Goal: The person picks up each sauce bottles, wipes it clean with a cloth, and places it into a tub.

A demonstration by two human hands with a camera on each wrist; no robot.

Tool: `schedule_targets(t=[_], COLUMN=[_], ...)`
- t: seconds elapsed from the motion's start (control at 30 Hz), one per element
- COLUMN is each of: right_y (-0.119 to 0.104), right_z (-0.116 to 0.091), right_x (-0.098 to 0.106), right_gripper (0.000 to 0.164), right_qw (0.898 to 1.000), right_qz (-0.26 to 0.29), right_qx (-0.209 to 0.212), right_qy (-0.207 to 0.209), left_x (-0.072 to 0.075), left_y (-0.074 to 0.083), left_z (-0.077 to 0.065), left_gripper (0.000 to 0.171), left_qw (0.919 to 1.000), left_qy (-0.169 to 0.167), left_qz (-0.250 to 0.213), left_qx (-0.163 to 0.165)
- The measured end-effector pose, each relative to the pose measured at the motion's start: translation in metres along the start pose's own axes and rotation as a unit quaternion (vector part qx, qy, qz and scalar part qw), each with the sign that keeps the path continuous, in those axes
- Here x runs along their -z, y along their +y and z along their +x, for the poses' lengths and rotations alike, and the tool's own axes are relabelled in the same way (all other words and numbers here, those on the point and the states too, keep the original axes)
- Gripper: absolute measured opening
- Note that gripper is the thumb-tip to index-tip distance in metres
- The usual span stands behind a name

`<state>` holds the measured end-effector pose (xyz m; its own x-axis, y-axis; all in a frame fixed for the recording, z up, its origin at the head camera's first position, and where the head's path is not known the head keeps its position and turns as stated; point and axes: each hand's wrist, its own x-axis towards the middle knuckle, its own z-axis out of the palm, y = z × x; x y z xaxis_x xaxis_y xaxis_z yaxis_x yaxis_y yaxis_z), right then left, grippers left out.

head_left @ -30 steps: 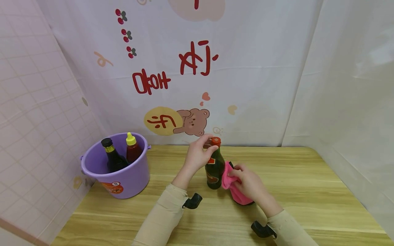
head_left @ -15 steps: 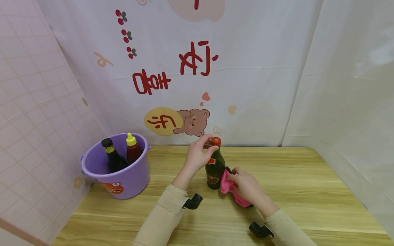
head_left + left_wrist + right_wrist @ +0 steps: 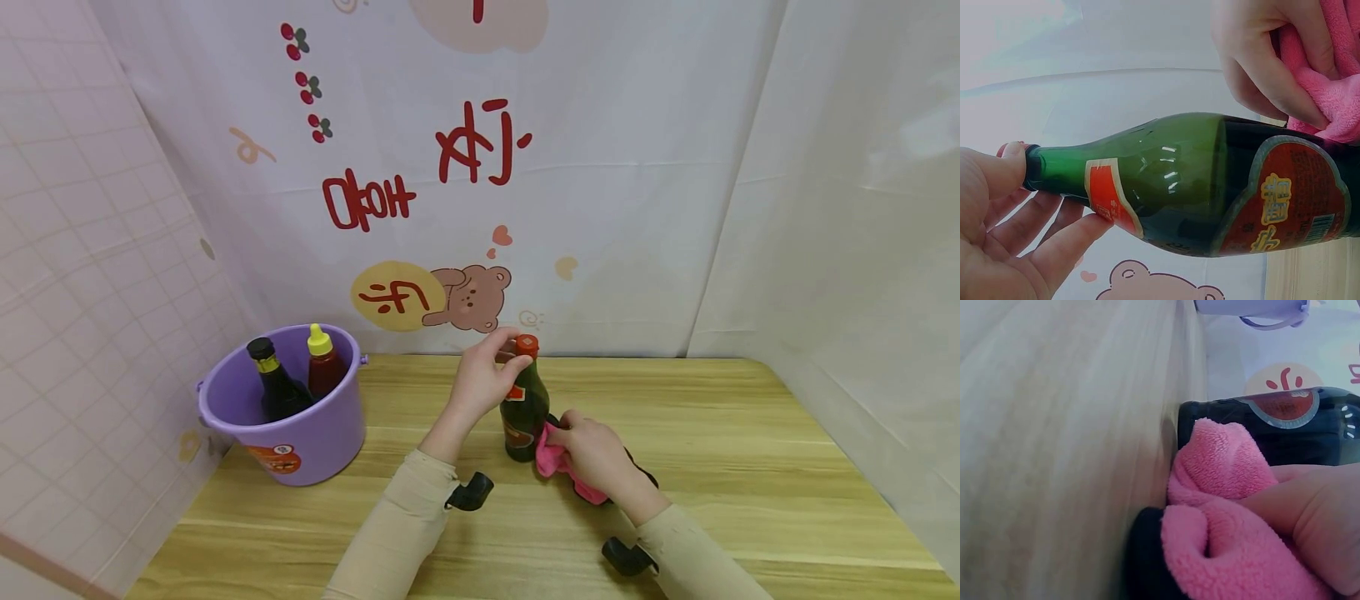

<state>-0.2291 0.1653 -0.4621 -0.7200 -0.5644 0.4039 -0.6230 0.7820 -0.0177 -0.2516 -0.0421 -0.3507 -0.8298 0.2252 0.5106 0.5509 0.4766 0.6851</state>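
Note:
A green glass vinegar bottle [image 3: 527,408] with a red cap and red labels stands upright on the wooden table. My left hand [image 3: 486,372] grips it at the neck and cap, thumb on the near side and fingers behind, as the left wrist view [image 3: 1029,212] also shows. In my right hand [image 3: 597,457] is a bunched pink cloth [image 3: 1222,469] with a black edge, pressed against the bottle's lower right side. The cloth's lower folds hang close over the tabletop. Part of the cloth is hidden under the right hand.
To the left stands a purple bucket [image 3: 330,442] holding a dark bottle with a black cap [image 3: 281,387] and a red squeeze bottle with a yellow tip [image 3: 325,371]. A printed white curtain [image 3: 615,208] hangs behind the wooden table [image 3: 712,467].
My right hand has slid the pink cloth a little downward along the bottle's right side. The left hand and the bottle have stayed in place.

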Motion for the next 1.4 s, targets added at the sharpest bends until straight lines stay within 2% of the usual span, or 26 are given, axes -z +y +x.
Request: schedule_targets(t=[0.27, 0.57, 0.8, 0.97, 1.17, 1.4], right_y=[0.000, 0.009, 0.023, 0.031, 0.037, 0.038], right_z=[0.000, -0.010, -0.015, -0.013, -0.007, 0.001], right_x=[0.004, 0.012, 0.028, 0.045, 0.060, 0.072], right_gripper=[0.030, 0.032, 0.033, 0.035, 0.038, 0.041], right_qw=[1.000, 0.999, 0.995, 0.991, 0.982, 0.974], right_qz=[-0.004, 0.042, 0.087, 0.108, 0.136, 0.155], right_qx=[-0.007, -0.022, -0.029, -0.049, -0.052, -0.053], right_qy=[-0.020, -0.008, 0.043, 0.069, 0.117, 0.157], left_x=[-0.002, -0.005, -0.007, -0.011, -0.017, -0.020], left_y=[-0.002, 0.000, 0.001, 0.004, 0.010, 0.011], left_z=[0.001, -0.003, -0.007, -0.011, -0.010, -0.008], left_gripper=[0.031, 0.032, 0.051, 0.059, 0.056, 0.044], left_qw=[0.9999, 0.9993, 0.9990, 0.9978, 0.9911, 0.9896], left_qy=[0.001, 0.012, 0.018, 0.061, 0.117, 0.128], left_qz=[-0.012, -0.026, -0.027, 0.006, 0.062, 0.063], left_qx=[0.012, 0.025, 0.029, 0.026, 0.016, 0.015])
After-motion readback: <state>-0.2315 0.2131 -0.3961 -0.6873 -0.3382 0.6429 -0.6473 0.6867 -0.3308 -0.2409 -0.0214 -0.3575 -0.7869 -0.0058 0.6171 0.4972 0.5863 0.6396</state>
